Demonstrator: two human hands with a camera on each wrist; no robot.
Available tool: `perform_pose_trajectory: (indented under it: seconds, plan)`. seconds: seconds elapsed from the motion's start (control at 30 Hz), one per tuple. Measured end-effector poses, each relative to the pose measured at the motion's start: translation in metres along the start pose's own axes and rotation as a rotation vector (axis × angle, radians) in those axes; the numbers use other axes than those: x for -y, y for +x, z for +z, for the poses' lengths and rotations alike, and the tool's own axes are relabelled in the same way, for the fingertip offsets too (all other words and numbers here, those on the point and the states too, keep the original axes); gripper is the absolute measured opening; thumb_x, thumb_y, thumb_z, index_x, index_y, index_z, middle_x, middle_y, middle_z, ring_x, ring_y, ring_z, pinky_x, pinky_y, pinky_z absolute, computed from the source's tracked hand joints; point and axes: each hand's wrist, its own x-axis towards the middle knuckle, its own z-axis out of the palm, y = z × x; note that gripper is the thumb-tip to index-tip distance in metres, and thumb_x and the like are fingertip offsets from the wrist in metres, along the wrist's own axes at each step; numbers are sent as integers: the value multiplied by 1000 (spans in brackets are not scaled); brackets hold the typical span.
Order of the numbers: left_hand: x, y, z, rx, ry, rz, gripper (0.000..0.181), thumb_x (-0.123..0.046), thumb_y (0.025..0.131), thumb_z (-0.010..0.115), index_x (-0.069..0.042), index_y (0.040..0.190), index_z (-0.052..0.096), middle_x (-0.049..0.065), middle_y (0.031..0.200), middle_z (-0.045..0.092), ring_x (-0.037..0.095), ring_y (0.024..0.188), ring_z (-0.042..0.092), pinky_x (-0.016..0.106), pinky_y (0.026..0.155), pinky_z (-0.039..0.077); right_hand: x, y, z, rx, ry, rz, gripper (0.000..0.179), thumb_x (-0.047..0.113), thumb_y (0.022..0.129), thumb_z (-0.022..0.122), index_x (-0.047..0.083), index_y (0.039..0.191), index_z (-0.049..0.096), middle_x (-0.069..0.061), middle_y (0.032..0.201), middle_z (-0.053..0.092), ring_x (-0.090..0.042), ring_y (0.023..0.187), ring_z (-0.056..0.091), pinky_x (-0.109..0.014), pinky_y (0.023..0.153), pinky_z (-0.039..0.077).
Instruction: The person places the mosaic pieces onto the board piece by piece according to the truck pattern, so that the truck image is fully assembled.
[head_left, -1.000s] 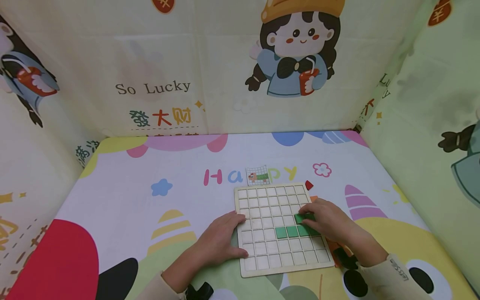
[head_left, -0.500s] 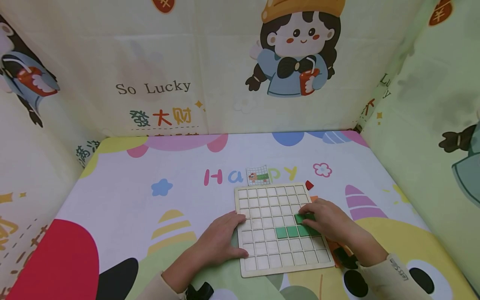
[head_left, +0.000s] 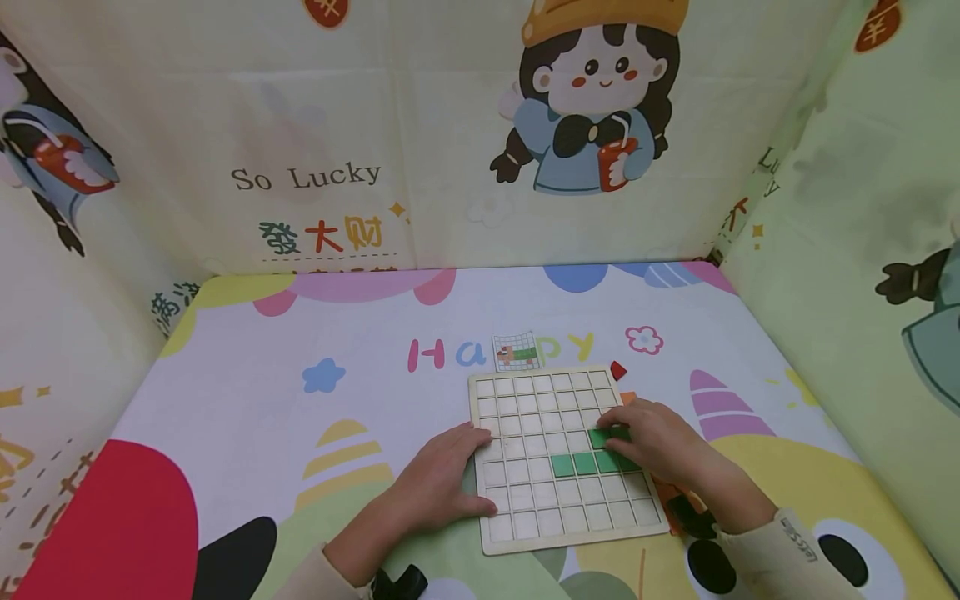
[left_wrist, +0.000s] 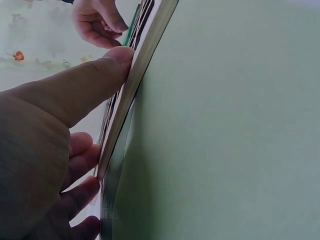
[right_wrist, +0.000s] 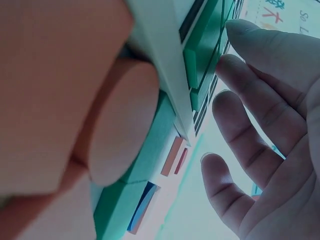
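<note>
A pale gridded board [head_left: 525, 493] lies on the table in the head view, its cells mostly bare. Several green square tiles [head_left: 585, 463] sit in a row on its right half. My right hand [head_left: 670, 437] has its thumb and index finger on either side of another green tile [head_left: 597, 438] one row farther back; the palm covers part of it. Green tiles [right_wrist: 200, 55] also show beside the fingertips [right_wrist: 230, 65] in the right wrist view. With spread fingers, my left hand [head_left: 438, 479] rests against the board's left edge. The left wrist view shows its thumb [left_wrist: 120, 55] on that edge.
A small picture card [head_left: 516, 352] lies behind the board. Near the back right corner are a red piece [head_left: 618, 370] and an orange piece [head_left: 628, 397]. More loose pieces lie beside the board's right edge, including a green one [right_wrist: 145, 145] and a blue one [right_wrist: 143, 206].
</note>
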Motion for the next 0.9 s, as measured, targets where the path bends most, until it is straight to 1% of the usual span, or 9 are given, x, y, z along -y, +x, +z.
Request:
perform_pose_trajectory:
  seconds: [0.13,0.33,0.43,0.6,0.73,0.8,0.9]
  plan:
    - [0,0,0,2,-1,-2,78,-37,75,88,-4,137,52,6,139,54,30,138,42,49,111,36,-1,-1,-3,2,10,30,25,17,83,83,13,106,75,3,96,68,-18,86,60,-44,82,54]
    - [0,0,0,3,1,-3,79,-38,76,87,-5,138,52,5,140,54,30,138,42,47,112,36,-4,-7,-11,-8,90,102,26,15,85,79,11,110,73,1,98,67,-23,89,62,-43,78,55]
    - [0,1,0,7,7,-9,79,-39,76,87,-6,138,52,5,140,54,29,138,41,46,112,35,-7,-11,-14,-18,105,111,25,15,86,79,10,110,73,-1,98,66,-23,89,62,-43,76,55]
    - [0,1,0,7,10,-9,79,-39,76,87,-6,138,52,5,140,54,30,138,41,47,112,35,-15,-15,-18,-16,88,114,25,15,87,77,8,111,72,-3,97,66,-25,87,62,-44,75,55]
    - [1,1,0,11,4,-16,79,-40,76,87,-6,139,52,5,140,54,29,139,40,46,113,35,-21,-18,-20,-14,71,121,29,16,87,78,7,113,72,-3,95,66,-25,86,62,-44,74,55]
    - [0,1,-1,15,2,-20,79,-41,76,86,-6,139,52,4,141,54,29,139,40,46,113,35,-24,-21,-20,-17,63,134,29,16,86,79,7,113,72,-1,93,66,-24,86,61,-44,75,55]
    - [0,1,-1,17,2,-17,80,-41,76,86,-6,139,52,5,141,54,29,139,41,46,113,35,-27,-26,-20,-3,63,169,33,16,85,80,6,115,71,-2,97,68,-26,90,61,-46,78,55]
